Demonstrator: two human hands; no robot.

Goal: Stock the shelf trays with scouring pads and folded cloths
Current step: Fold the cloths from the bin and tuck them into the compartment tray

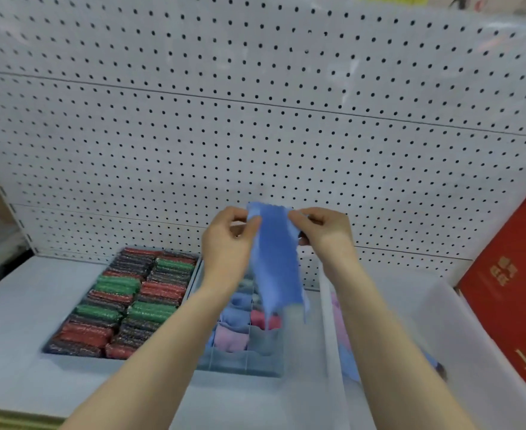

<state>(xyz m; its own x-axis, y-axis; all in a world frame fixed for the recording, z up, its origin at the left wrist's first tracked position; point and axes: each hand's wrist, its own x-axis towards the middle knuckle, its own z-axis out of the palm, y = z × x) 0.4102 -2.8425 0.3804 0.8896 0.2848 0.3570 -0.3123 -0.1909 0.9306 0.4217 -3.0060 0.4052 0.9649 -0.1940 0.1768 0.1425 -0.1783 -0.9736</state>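
A blue cloth (276, 259) hangs in the air above the shelf, blurred at its lower end. My left hand (227, 240) pinches its top left corner and my right hand (325, 232) pinches its top right corner. Below it stands a grey divided tray (240, 366) holding folded blue, pink and red cloths in its compartments. Left of that, a dark tray (69, 352) is packed with rows of red, green and dark scouring pads (150, 308).
A translucent plastic bin (472, 352) at the right holds loose pink and blue cloths. A red box (510, 293) with printed letters leans at the far right. A white pegboard (255, 119) backs the white shelf (16, 321).
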